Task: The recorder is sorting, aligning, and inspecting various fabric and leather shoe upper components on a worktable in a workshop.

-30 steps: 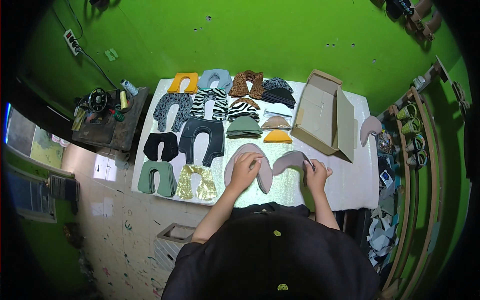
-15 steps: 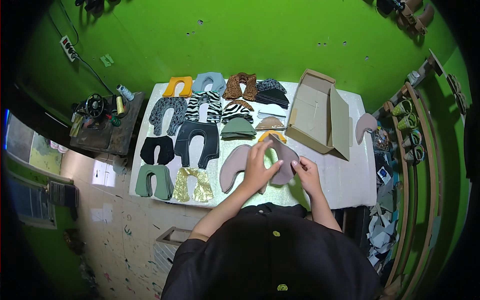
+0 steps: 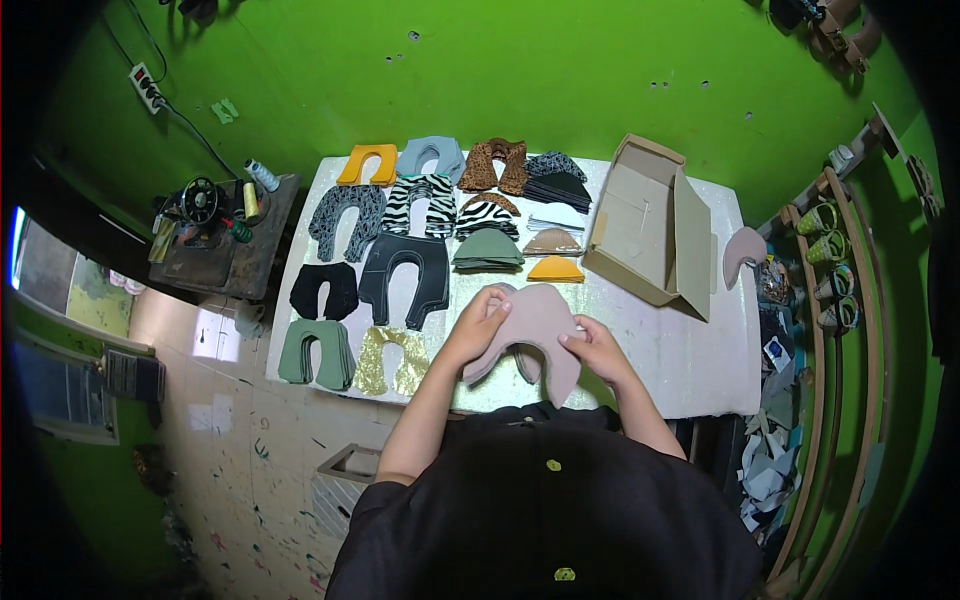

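Head view: at nine o'clock of the white table [image 3: 700, 370], U-shaped cut pieces [image 3: 400, 275] lie sorted by colour in rows. The left hand [image 3: 478, 322] and right hand [image 3: 592, 350] pinch the stacked beige pieces [image 3: 535, 325] at the near-centre edge, probably squaring them. At two o'clock, an open cardboard box [image 3: 645, 235].

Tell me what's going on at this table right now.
A person stands at a white table, both hands on a stack of beige U-shaped cut pieces at the near edge. The left hand grips the stack's left side and the right hand pinches its right side. Further back lie rows of similar cut pieces in other colours and prints, with an open cardboard box to the right.
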`<state>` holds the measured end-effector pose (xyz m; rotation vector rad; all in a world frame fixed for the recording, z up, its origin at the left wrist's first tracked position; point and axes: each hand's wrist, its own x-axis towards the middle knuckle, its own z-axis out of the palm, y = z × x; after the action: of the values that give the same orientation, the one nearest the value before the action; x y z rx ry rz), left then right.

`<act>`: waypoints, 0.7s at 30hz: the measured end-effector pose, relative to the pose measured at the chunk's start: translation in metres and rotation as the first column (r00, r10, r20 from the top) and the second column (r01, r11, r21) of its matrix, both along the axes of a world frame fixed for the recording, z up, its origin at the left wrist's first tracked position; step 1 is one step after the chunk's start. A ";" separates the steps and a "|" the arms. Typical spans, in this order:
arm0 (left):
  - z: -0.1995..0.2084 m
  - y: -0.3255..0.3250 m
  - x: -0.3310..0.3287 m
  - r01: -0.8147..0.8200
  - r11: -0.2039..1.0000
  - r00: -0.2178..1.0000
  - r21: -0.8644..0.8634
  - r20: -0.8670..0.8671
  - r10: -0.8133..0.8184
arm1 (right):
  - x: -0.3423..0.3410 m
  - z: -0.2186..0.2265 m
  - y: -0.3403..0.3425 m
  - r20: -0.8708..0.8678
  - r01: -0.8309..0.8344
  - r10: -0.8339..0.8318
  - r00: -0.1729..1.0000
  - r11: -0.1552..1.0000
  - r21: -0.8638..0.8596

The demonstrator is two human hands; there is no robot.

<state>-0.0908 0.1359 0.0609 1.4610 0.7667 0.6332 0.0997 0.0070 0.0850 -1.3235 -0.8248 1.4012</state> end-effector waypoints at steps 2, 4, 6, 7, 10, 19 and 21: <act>-0.005 0.007 -0.011 -0.005 0.999 0.999 -0.054 -0.055 0.002 | -0.006 -0.012 0.005 0.134 -0.021 0.024 0.991 1.000 -0.019; -0.016 0.020 -0.025 -0.007 0.987 0.991 -0.162 -0.137 -0.015 | -0.014 -0.026 0.012 0.258 0.014 -0.008 0.966 1.000 -0.023; -0.011 0.022 -0.028 -0.006 0.983 0.990 -0.186 -0.137 -0.020 | -0.023 -0.044 0.020 0.275 0.093 -0.088 0.957 0.996 -0.007; -0.008 0.023 -0.030 -0.008 0.978 0.990 -0.209 -0.136 -0.021 | -0.025 -0.051 0.023 0.291 0.168 -0.164 0.942 0.986 0.012; -0.015 0.025 -0.041 -0.020 0.994 0.981 -0.109 -0.193 -0.002 | -0.030 -0.063 0.031 0.461 0.156 -0.155 0.874 0.987 0.037; -0.032 0.006 -0.054 -0.063 0.991 0.890 0.115 -0.442 0.108 | -0.035 -0.078 0.038 0.752 0.061 -0.142 0.643 0.989 0.134; -0.020 -0.002 -0.050 -0.120 0.967 0.866 0.225 -0.453 0.213 | -0.034 -0.082 0.038 0.772 0.058 -0.162 0.614 0.985 0.161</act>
<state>-0.1412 0.1339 0.0411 1.7684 1.2564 0.4883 0.0655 0.0449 0.0028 -1.8837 -1.3454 0.5912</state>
